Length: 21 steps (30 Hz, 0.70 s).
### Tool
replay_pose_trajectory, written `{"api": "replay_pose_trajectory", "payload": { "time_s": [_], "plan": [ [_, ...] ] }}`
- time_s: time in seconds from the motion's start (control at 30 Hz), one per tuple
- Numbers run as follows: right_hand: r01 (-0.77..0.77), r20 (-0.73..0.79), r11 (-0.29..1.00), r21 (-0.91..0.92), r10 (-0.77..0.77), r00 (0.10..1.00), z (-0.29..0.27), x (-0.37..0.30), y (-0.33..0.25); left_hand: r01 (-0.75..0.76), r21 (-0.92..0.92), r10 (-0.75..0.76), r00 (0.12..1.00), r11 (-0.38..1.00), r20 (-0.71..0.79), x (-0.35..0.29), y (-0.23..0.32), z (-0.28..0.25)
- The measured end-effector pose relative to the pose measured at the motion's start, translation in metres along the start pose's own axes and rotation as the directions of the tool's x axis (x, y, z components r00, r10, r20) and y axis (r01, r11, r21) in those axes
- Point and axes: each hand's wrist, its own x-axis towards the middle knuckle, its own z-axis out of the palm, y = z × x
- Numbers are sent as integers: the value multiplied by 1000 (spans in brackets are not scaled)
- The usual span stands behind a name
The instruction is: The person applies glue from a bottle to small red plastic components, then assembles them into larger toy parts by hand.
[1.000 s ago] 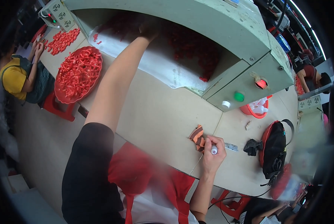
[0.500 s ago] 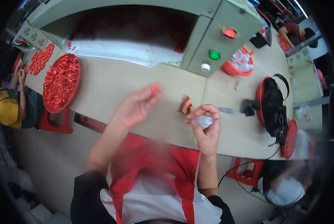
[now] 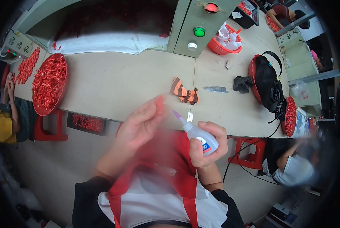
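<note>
Between the fingertips of my left hand (image 3: 139,123) is a small red piece (image 3: 160,104), blurred, its exact shape unclear. My right hand (image 3: 211,146) is wrapped round a pale squeeze bottle (image 3: 201,137) with a purple needle tip (image 3: 178,116). The bottle tilts up and leftward, its needle reaching close to the red piece; whether they touch I cannot tell. Just beyond my hands, an orange and brown striped cloth (image 3: 183,93) lies crumpled on the table (image 3: 120,79).
At left stands a red tray (image 3: 50,83) heaped with shiny red pieces. A machine (image 3: 192,22) with buttons spans the back. Farther right are a red basket (image 3: 221,47) of bottles, a flat blade-like strip (image 3: 215,89), a dark cloth (image 3: 242,84) and a black bag (image 3: 267,81).
The squeeze bottle has swung round so its tip points left toward my left hand. Both hands have drawn nearer each other and closer to my body. The whole view has shifted.
</note>
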Motion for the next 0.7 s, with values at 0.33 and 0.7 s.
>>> {"api": "replay_pose_trajectory", "payload": {
  "time_s": [0.33,0.7],
  "plan": [
    [142,113,982,-128,-128,985,10,5,-8,-138,237,138,990,962,16,-6,2,0],
    [123,126,983,-136,-105,986,16,8,-4,-119,211,118,993,970,20,-6,5,-2]
  ]
}}
